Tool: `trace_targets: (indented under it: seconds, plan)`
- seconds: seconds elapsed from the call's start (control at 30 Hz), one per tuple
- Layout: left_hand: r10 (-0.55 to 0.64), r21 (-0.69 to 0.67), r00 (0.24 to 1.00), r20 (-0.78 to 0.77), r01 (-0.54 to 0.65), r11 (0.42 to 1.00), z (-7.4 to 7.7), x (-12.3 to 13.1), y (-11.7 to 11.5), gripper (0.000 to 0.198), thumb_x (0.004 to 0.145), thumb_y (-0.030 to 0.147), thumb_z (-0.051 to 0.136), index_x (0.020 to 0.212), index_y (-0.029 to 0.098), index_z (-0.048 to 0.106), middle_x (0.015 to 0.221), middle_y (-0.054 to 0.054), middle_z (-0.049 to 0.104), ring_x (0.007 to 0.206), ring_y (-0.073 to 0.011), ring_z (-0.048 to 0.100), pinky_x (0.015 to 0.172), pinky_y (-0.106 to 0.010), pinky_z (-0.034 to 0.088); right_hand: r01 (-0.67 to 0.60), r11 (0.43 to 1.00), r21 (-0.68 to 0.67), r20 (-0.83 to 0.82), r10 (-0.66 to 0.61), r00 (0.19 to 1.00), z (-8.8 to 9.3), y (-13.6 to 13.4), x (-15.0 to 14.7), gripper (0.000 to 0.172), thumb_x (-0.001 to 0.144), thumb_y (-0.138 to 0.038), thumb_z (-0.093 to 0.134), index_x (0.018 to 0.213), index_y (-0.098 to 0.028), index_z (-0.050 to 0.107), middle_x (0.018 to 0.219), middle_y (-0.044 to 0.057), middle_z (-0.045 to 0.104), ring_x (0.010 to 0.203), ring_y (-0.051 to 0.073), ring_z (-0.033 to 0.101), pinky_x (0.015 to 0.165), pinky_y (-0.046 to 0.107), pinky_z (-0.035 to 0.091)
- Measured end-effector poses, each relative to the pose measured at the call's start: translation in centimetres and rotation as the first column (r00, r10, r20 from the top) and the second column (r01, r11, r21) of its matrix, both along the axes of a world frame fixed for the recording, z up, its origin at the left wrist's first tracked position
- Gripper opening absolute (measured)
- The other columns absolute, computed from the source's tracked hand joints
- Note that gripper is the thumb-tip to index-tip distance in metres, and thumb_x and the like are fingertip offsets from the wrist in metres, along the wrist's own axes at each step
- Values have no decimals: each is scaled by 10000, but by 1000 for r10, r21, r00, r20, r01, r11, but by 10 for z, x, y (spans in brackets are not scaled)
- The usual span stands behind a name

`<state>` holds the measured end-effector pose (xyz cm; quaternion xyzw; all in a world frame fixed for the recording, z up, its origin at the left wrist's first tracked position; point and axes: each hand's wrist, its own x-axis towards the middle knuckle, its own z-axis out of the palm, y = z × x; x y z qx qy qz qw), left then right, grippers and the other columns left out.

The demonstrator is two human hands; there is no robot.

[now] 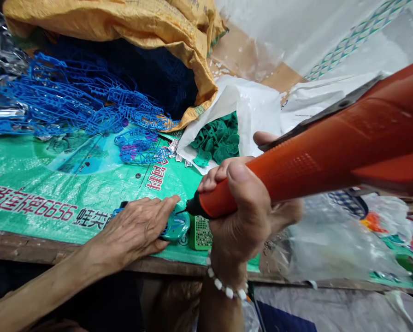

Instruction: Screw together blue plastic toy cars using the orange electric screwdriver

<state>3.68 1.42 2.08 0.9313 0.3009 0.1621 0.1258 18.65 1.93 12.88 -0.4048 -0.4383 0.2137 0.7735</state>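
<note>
My right hand (248, 207) is wrapped around a large orange electric screwdriver (306, 147), which slants down to the left. The tip of its thin dark bit meets, or is very close to, a shiny teal and blue plastic toy car (177, 226). My left hand (137, 223) lies over that car with fingers closed on it, pressing it to the green sheet. Most of the car is hidden under the hand; its rounded teal end shows. Just right of it stands a small green box (202, 233) of tiny metal pieces, probably screws, partly covered by my right wrist.
Blue plastic frames (68, 97) spill from an orange woven sack (192, 50) at the back left. Beside it, a white bag (255, 101) holds dark green plastic parts (220, 138). Silvery parts (2, 50) lie far left. Clear plastic bags (331, 240) cover the right side.
</note>
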Motion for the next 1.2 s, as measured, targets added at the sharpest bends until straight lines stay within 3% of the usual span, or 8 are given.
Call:
trace_targets:
  seconds: [0.2,0.37,0.53,0.73,0.83,1.0,1.2]
  plan:
    - [-13,34,1000,14,13,999,-5,-1,1,763,936,296,569,1542,150,127,1221,-109,679,1093,-280,663,940,-373,514,77,995,-58,48,-74,996,-5,5,3,358,725,-416,818,1053,-383,679,674,-81,593,506,167,563,464,324,505]
    - [-52,135,997,57,44,990,-4,-2,2,741,976,293,506,1552,134,68,1289,-137,666,1121,-272,663,996,-379,492,28,999,-38,1,-28,1000,-5,9,2,401,658,-447,865,977,-314,662,637,-72,598,483,160,549,418,312,488]
    - [-41,215,998,51,29,976,-2,0,1,686,937,271,534,1488,72,177,1138,-145,703,1006,-286,685,890,-368,527,5,999,-42,4,-5,1000,-4,8,0,329,722,-382,841,983,-317,652,641,-78,601,471,152,541,402,303,468]
    - [-47,278,995,89,21,960,-14,-6,-3,620,994,274,486,1507,48,220,1303,-193,650,1214,-291,609,1071,-403,439,29,998,-60,3,-29,1000,-5,6,0,337,719,-366,839,1011,-337,675,675,-63,614,485,170,551,407,331,472]
    - [-46,274,992,117,12,962,-14,-6,-3,599,1006,285,480,1511,79,231,1338,-182,633,1250,-288,589,1086,-411,422,16,998,-56,-17,-17,1000,-5,6,1,337,724,-339,836,1022,-331,678,682,-61,617,478,159,546,402,313,463]
    - [-31,139,998,50,24,990,-9,-1,0,480,935,271,567,1366,142,399,1101,-83,686,989,-252,668,912,-361,493,17,998,-59,23,-16,1000,-8,5,1,356,754,-374,839,1059,-311,667,665,-79,613,477,158,555,426,317,491]
    - [-16,238,995,95,-7,971,-18,-3,-3,545,976,301,547,1451,138,334,1264,-116,650,1155,-270,628,1036,-401,435,95,990,-108,81,-87,993,-12,5,3,376,752,-458,840,1046,-300,667,708,-67,621,534,161,584,534,353,587]
